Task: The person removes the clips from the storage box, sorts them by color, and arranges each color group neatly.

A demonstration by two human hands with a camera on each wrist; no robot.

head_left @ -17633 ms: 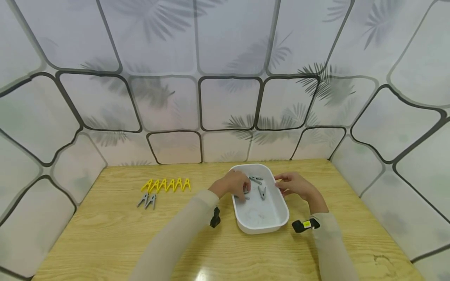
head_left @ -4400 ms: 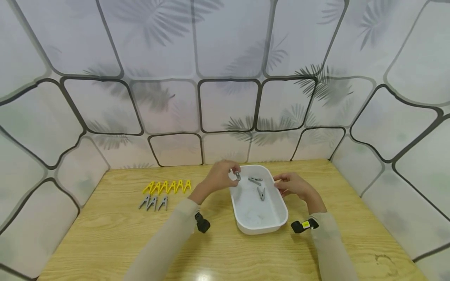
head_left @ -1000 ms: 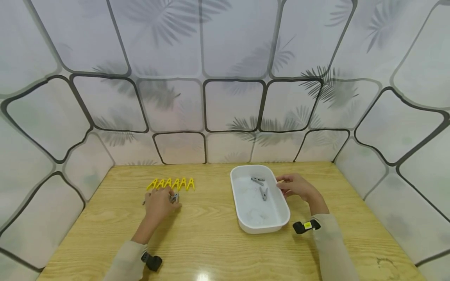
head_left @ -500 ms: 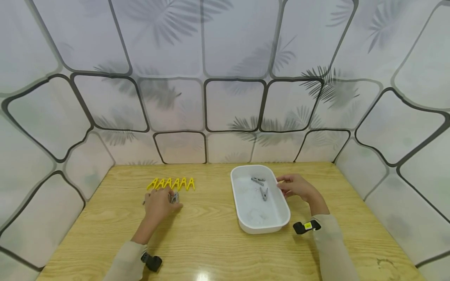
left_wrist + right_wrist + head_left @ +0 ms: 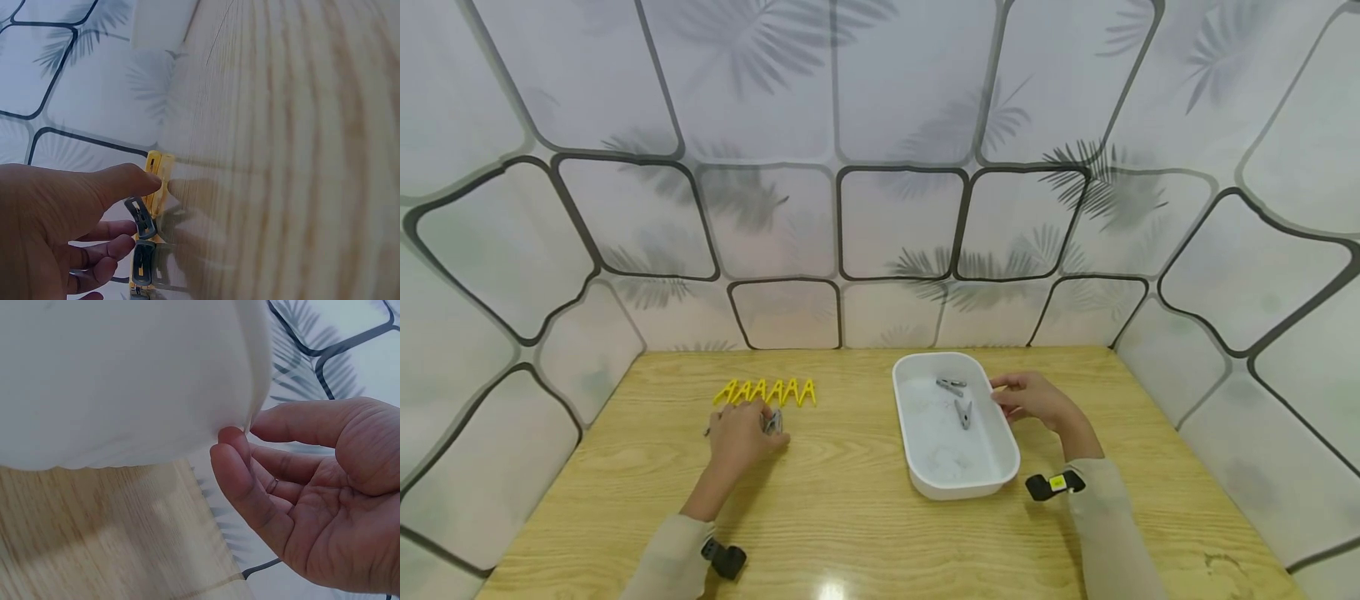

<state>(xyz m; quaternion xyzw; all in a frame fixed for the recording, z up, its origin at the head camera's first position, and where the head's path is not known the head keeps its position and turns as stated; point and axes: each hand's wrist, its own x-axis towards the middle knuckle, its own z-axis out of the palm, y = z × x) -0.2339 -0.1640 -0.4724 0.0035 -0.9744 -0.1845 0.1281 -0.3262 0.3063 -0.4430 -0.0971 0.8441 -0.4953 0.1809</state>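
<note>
My left hand (image 5: 741,437) is low over the table at the left, fingers bent round a grey clothespin (image 5: 772,423). In the left wrist view that grey clothespin (image 5: 141,217) leans between thumb and index finger, with another dark grey one (image 5: 144,262) right beside it. Other grey clothespins are mostly hidden under the hand. Just behind lies a row of several yellow clothespins (image 5: 775,393). My right hand (image 5: 1033,398) pinches the right wall of a white plastic tray (image 5: 955,492) between thumb and fingers (image 5: 231,465). Inside the tray lie grey clothespins, one upright-pointing (image 5: 963,413) and a crossed-looking bit (image 5: 951,386) farther back.
The wood-grain table (image 5: 842,517) reaches back to a patterned curtain (image 5: 895,225) that also closes off both sides. A stretch of table separates the clothespin row from the tray. Each wrist wears a black camera, such as the left one (image 5: 724,558).
Earlier my left hand took a grey clothespin from the tray and carried it left to the row, where a third grey one had been laid. Over the last second both hands have stayed almost still.
</note>
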